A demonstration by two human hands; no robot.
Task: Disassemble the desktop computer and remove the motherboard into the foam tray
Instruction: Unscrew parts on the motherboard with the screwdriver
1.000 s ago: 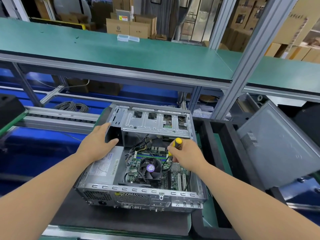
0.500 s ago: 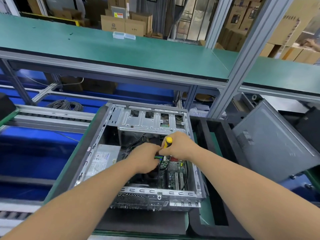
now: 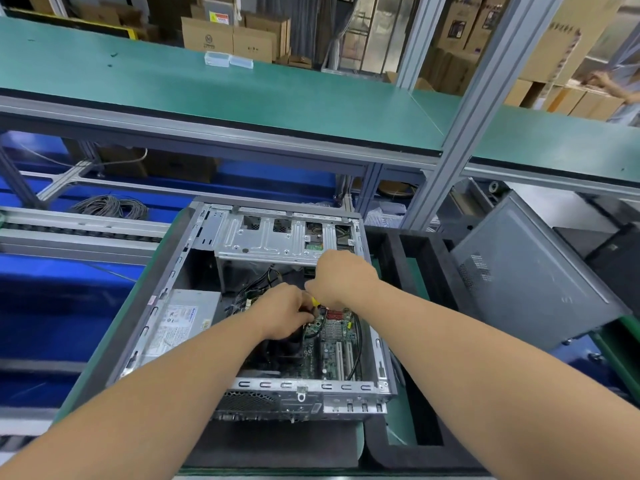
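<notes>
The open desktop case (image 3: 304, 384) lies on its side on the bench. Its green motherboard (image 3: 334, 341) is seated on the case floor, with black cables across it. My right hand (image 3: 341, 280) grips a yellow-handled screwdriver (image 3: 314, 301) over the board's upper part; only a sliver of the handle shows. My left hand (image 3: 282, 311) reaches in just left of it, fingers curled down by the tool's tip, and what they touch is hidden. The black foam tray (image 3: 381, 445) lies right of the case.
A silver power supply (image 3: 180, 323) fills the case's left side and a metal drive cage (image 3: 270, 240) its far end. The grey side panel (image 3: 526, 271) leans at the right. An aluminium post (image 3: 460, 126) and green shelf (image 3: 242, 91) stand behind. Coiled cable (image 3: 110, 204) lies far left.
My left hand left the case's left edge and moved inside beside the screwdriver. My right hand sank lower, hiding most of the yellow handle. The view moved closer.
</notes>
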